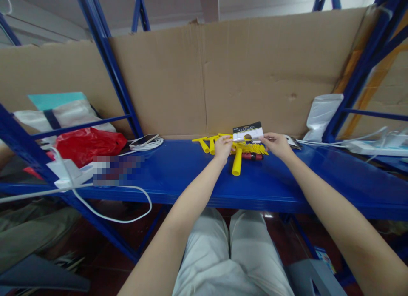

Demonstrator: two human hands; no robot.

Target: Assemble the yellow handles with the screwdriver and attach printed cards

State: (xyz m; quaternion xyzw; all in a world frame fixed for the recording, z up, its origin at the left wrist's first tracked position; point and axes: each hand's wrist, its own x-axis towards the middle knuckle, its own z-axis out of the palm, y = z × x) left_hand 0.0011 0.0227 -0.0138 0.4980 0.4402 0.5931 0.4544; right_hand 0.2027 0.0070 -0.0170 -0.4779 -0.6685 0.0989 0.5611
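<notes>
A black and white printed card (247, 129) with a cut-out at its lower edge is held up between my two hands. My left hand (223, 148) is closed on its left end, and my right hand (276, 145) pinches the right end. Right under the card, a yellow T-shaped plastic piece (236, 163) with a round tube points toward me. Beside it lies a row of yellow ridged pieces (256, 149), and a red and black tool (253, 157) lies just in front of them. Left of my left hand are more yellow T-shaped pieces (204, 145), partly hidden by the hand.
The blue shelf (178, 177) is backed by cardboard (159, 83). At left lie a phone (145, 140), coiled white cable (156, 143), a red plastic bag (89, 145) and a white power strip (68, 172). A white pouch (323, 115) leans at right, near a blue post (366, 70).
</notes>
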